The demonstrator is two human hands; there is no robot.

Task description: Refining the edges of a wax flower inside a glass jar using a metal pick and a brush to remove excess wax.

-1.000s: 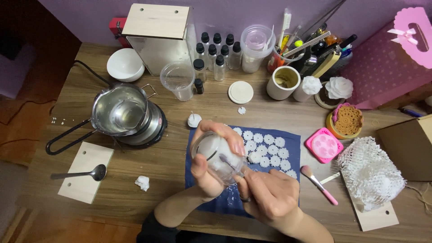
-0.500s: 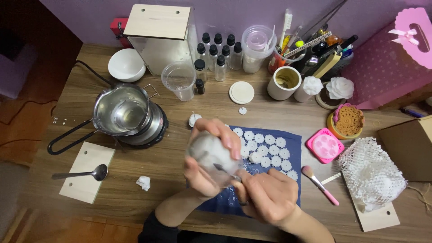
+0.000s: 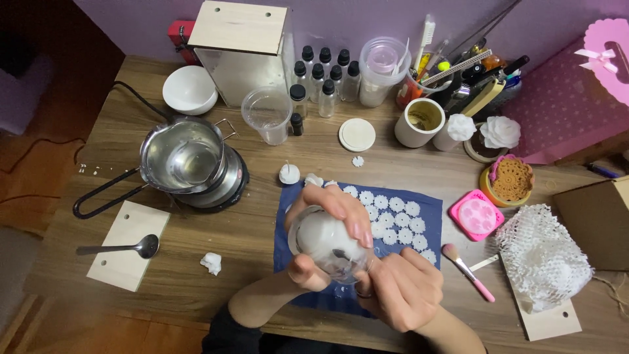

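jar (image 3: 327, 244): clear glass, white filling, a dark smudge near its base. cloth (image 3: 426, 204): navy blue, dotted with rows of white flower shapes (image 3: 392, 219). table (image 3: 393, 167): brown wood grain. pot (image 3: 185, 160): shiny silver, black handle. bowl (image 3: 190, 90): plain white. spoon (image 3: 121, 248): silver, on a pale wood board (image 3: 118, 265). mould (image 3: 476, 215): hot pink. brush (image 3: 466, 271): pink handle, tan bristles. coaster (image 3: 512, 178): orange-brown crochet lace pattern. bottles (image 3: 325, 85): clear, black caps. wall (image 3: 354, 16): purple. netting (image 3: 540, 252): white honeycomb pattern.
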